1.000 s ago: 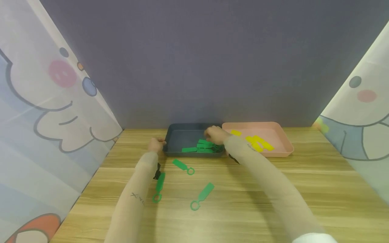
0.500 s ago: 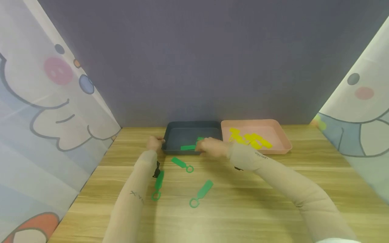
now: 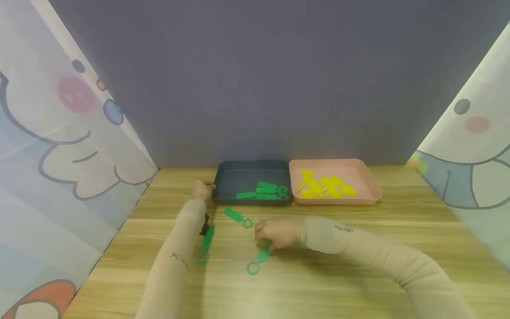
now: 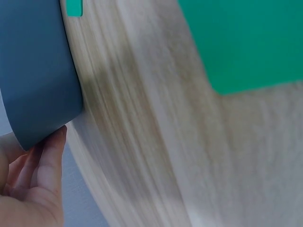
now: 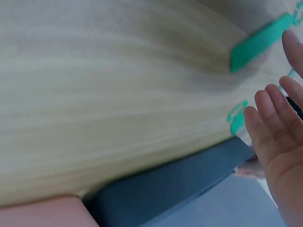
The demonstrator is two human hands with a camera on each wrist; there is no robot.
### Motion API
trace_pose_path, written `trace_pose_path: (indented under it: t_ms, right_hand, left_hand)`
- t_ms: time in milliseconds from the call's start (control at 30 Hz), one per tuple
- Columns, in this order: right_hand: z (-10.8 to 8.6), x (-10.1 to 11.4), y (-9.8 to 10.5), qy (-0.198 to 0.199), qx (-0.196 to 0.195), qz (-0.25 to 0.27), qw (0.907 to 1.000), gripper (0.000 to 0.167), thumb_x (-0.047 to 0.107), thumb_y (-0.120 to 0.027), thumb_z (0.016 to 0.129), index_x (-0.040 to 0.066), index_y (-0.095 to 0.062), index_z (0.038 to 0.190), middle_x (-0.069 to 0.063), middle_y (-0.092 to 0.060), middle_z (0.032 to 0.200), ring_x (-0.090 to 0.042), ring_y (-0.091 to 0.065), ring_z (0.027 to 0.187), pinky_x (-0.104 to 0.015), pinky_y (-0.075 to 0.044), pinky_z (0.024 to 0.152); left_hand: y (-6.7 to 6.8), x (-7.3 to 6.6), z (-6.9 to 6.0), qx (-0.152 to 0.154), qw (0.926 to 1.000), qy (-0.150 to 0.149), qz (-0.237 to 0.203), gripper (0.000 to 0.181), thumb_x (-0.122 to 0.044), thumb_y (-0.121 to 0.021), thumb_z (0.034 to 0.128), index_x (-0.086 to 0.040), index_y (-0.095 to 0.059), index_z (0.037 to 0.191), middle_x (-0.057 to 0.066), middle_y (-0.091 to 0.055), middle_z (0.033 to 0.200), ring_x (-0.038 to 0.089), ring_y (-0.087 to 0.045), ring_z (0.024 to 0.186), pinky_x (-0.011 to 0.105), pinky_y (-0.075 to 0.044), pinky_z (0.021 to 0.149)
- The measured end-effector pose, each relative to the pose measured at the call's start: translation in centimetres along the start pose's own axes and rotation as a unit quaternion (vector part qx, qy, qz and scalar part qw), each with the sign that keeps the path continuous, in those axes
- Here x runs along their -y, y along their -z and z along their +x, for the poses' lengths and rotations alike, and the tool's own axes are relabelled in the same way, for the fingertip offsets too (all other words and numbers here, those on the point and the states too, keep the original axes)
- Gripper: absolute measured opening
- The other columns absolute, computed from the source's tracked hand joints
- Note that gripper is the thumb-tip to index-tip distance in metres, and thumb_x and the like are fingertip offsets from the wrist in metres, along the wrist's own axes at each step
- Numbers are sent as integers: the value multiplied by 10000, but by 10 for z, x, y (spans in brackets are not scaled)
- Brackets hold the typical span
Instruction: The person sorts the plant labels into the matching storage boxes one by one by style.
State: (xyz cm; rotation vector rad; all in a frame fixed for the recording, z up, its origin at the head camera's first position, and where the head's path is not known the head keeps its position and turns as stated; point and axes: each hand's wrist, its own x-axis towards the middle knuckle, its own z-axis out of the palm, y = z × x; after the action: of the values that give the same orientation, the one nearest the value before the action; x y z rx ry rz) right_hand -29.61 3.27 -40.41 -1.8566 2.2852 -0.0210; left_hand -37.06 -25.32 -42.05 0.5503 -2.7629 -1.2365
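Observation:
My left hand (image 3: 203, 189) grips the left end of the dark blue tray (image 3: 245, 166), thumb at the rim and fingers against its outer wall (image 4: 40, 80). My right hand (image 3: 279, 232) hovers over a green ring-ended tag (image 3: 263, 255); in the right wrist view its fingers (image 5: 267, 106) are fairly straight and apart from that tag (image 5: 260, 42). A second green tag (image 3: 235, 215) lies just before the dark tray. The third (image 3: 207, 239) lies beside my left wrist. Several more green tags (image 3: 267, 190) lie inside the dark tray, towards its right end.
A pink tray (image 3: 360, 177) stands against the dark tray's right side, with several yellow tags (image 3: 318, 184) in it. Behind both trays rises a grey wall panel (image 3: 279, 88). Printed cloth hangs at left (image 3: 91, 177) and right (image 3: 470, 177).
My right hand has come out of the dark tray, towards me, and is now over the nearest green tag on the table. My left hand stays on the tray's end.

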Motion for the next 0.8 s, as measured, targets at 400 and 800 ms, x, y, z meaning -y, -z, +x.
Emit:
trace_pose_path:
  t_ms: [400,800]
  right_hand:
    - [3,2,-18,323,-54,-283,9991,331,231,-771,689,164,-690,1002,98,-596,969,3,-543,910,-46,-415,823]
    - [1,2,-17,362,-158,-177,9991,265,151,-760,708,171,-713,968,108,-645,954,22,-582,901,-28,-417,804]
  left_hand:
    - [-4,2,-2,-89,10000,-27,28,310,-125,-530,911,9,-577,1186,198,-542,1266,352,-496,1178,437,-407,997]
    - [-3,2,0,-244,9996,-131,18,299,-131,-544,900,12,-598,1157,204,-573,1222,353,-530,1134,436,-432,966]
